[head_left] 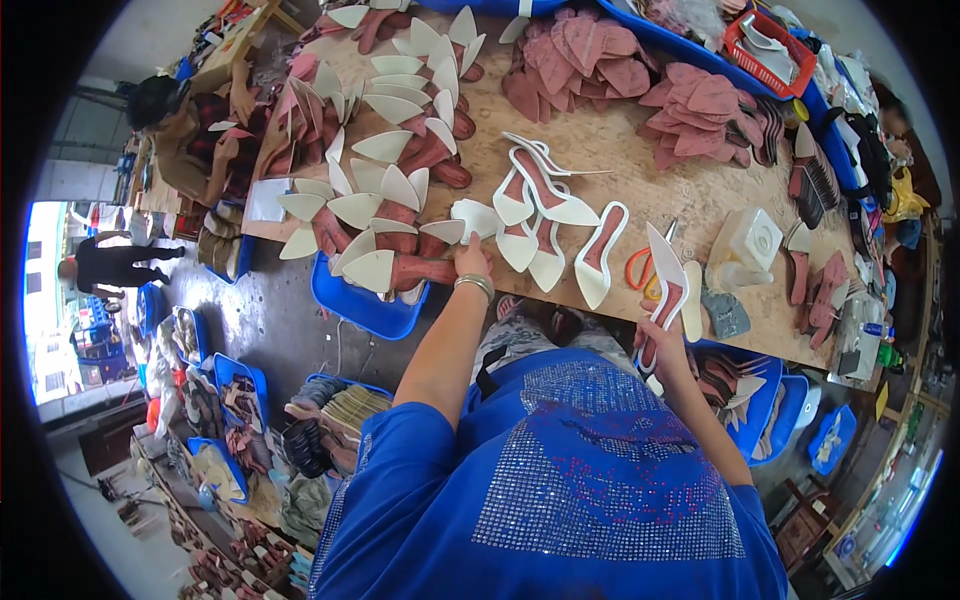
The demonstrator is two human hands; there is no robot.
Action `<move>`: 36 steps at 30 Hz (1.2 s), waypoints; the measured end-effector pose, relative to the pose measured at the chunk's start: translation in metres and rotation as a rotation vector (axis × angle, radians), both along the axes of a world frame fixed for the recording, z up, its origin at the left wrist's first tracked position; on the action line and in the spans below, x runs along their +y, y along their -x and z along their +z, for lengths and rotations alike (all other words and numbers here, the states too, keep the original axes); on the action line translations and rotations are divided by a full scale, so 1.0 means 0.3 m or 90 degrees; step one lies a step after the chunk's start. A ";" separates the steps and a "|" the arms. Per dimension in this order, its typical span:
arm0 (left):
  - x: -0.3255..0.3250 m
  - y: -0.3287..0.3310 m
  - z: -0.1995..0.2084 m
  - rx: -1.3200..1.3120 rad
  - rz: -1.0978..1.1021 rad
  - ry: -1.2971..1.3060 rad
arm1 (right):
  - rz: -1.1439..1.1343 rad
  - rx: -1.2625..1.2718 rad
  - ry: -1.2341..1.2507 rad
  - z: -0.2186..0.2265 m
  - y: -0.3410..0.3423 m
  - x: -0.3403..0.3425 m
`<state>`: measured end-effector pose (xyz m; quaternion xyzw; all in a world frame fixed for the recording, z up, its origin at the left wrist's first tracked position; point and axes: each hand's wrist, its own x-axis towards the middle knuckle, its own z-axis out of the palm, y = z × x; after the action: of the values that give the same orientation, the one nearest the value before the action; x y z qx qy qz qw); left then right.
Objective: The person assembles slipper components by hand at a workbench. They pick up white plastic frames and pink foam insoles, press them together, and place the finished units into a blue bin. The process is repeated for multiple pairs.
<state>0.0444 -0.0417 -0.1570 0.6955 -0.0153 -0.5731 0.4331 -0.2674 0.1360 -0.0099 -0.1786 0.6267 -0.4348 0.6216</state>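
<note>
My right hand is closed around the narrow end of a pointed shoe insole with a white rim and reddish-brown middle, its tip directed away from me. My left hand, a bangle at its wrist, grips a white-toed insole at the edge of a spread; its index finger lies along the white part, and the other fingers are partly hidden. Left of it, reddish-brown insoles with white pointed toes overlap in rows. Between my hands lie several white-rimmed insoles, one of them apart.
Orange-handled scissors, a translucent plastic container and a grey slab lie on the wooden table at right. Reddish piles stand at the back. Blue bins sit below its edge. Another person works at left.
</note>
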 end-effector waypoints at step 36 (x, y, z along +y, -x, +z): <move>0.118 -0.093 0.030 -0.273 -0.234 0.287 | 0.268 -0.001 0.123 0.098 -0.348 -0.097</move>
<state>0.0722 -0.0063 -0.1481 0.6725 -0.3564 -0.4648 0.4523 -0.1628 0.1070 0.0196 -0.3636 0.5303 -0.3538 0.6793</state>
